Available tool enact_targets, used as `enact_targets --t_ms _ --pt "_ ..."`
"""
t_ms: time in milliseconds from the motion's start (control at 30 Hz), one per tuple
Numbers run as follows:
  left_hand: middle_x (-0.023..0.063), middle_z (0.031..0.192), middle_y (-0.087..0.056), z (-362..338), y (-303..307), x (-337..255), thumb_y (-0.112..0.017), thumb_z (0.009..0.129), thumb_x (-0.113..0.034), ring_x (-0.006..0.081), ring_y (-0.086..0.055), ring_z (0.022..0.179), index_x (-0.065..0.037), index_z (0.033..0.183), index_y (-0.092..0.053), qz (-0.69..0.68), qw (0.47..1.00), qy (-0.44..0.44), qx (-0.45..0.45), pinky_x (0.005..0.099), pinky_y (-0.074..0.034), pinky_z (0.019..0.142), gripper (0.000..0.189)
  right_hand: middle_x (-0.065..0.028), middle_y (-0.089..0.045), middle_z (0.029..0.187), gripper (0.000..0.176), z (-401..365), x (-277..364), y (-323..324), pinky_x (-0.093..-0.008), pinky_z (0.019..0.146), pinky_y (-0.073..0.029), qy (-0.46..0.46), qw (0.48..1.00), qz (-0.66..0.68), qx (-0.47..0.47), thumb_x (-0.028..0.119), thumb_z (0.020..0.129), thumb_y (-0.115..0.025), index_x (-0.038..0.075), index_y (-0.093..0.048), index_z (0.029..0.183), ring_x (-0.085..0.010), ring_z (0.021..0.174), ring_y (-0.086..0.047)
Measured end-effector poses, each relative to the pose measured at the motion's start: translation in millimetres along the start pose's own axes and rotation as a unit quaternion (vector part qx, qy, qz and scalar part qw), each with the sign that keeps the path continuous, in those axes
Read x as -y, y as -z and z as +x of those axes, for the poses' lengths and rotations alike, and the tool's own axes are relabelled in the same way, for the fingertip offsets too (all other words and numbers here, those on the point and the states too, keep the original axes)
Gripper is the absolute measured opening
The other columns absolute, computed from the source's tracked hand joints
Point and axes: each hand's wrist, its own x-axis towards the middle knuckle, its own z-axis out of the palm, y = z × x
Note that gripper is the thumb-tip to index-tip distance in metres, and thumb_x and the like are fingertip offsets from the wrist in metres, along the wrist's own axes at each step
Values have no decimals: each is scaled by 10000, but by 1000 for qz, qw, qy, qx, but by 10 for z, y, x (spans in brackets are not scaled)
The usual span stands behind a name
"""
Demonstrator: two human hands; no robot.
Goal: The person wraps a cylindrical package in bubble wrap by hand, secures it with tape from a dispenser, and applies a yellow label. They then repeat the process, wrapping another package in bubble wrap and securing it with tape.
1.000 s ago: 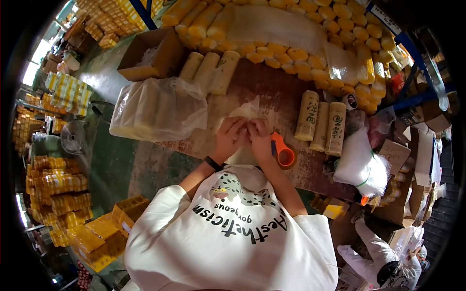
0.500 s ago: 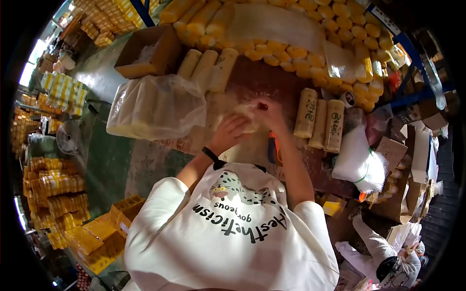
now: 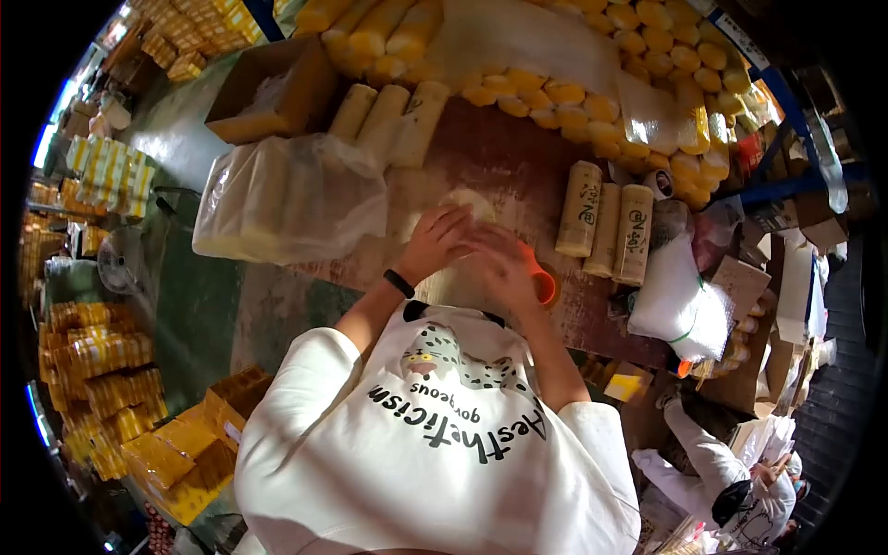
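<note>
your left hand (image 3: 438,240), fingers close together, curves by the pale pack (image 3: 470,201) on the table (image 3: 481,139); slack pressure could let it shift. your right hand (image 3: 504,263), blurred, grip can't be told, could knock the adjacent tape (image 3: 546,284).

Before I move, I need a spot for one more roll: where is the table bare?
Bare tabletop lies between the yellow rolls and the orange tool, left of the labelled rolls; a second patch lies nearer than those rolls. The clear bag crowds the left, yellow rolls the far side.
</note>
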Motion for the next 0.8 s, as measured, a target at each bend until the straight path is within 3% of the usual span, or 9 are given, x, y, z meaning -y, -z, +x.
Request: enact_targets --t_ms 33,100,167,233,300,333,467,567,800 --pt "97 1122 -586 -18 -10 40 -770 710 -198 277 -503 1143 -60 1109 -566 13 999 -37 -1 398 -422 946 468 -115 -636 888 175 -134 -160 78 -351 789 -501 -74 993 87 -5 111 760 -668 42 -653 920 -278 832 -610" --pt "88 1130 -587 11 19 32 -771 702 -228 268 -517 1133 -60 1097 -577 71 996 -50 -25 395 -428 940 471 -149 -632 869 249 -391 -442 296 -344 808 -487 -292 953 8 -78 242 798 -681 17 -660 904 -297 852 -616" --pt "81 1134 -589 101 60 16 -769 702 -251 263 -533 1111 -64 1082 -590 103 991 -72 -36 395 -437 929 460 -172 -632 966 317 -693 -997 412 -341 802 -499 -485 838 -135 212 276 810 -684 0 -634 958 -276 914 -621" --pt "75 1132 -590 188 116 69 -763 709 -267 262 -552 1077 -71 1062 -604 111 988 -106 -33 398 -448 914 434 -194 -633 1002 385 -883 -1133 375 -365 788 -509 -500 775 -236 307 307 811 -685 -18 -606 1001 -289 929 -626" --pt "64 1143 -560 184 79 217 -743 719 -299 272 -530 1093 -125 1011 -600 125 985 -112 -27 400 -458 891 368 -214 -635 978 453 -1223 -1066 188 -416 766 -517 -382 845 -298 225 337 803 -685 -38 -575 1031 -336 897 -632" --pt "65 1132 -560 201 59 309 -742 725 -302 276 -530 1088 -125 996 -600 112 989 -93 -23 402 -461 880 353 -253 -624 979 524 -1297 -1127 126 -474 778 -501 -384 845 -278 247 368 813 -659 -65 -532 1080 -396 905 -616" --pt "87 1064 -580 419 -1 689 -753 748 -296 297 -544 1046 -59 983 -593 40 999 2 -7 411 -465 841 371 -287 -596 1026 501 -1301 -1215 110 -454 832 -478 -456 815 -263 244 337 825 -648 -71 -540 1094 -395 948 -598" --pt "113 1075 -548 606 -41 907 -753 759 -335 320 -526 1051 -36 1028 -556 33 998 38 41 414 -466 831 449 -209 -619 1059 604 -1295 -1097 423 -398 848 -469 -456 875 -146 67 425 842 -634 -53 -521 1192 -329 995 -591" --pt "186 1171 -502 1113 -495 1322 -755 734 -423 314 -524 1061 -4 1208 -476 -30 942 257 214 402 -453 883 691 -93 -618 1047 518 -1409 -483 908 -322 843 -425 -501 814 158 -249 378 798 -719 -16 -594 1110 -198 940 -560"
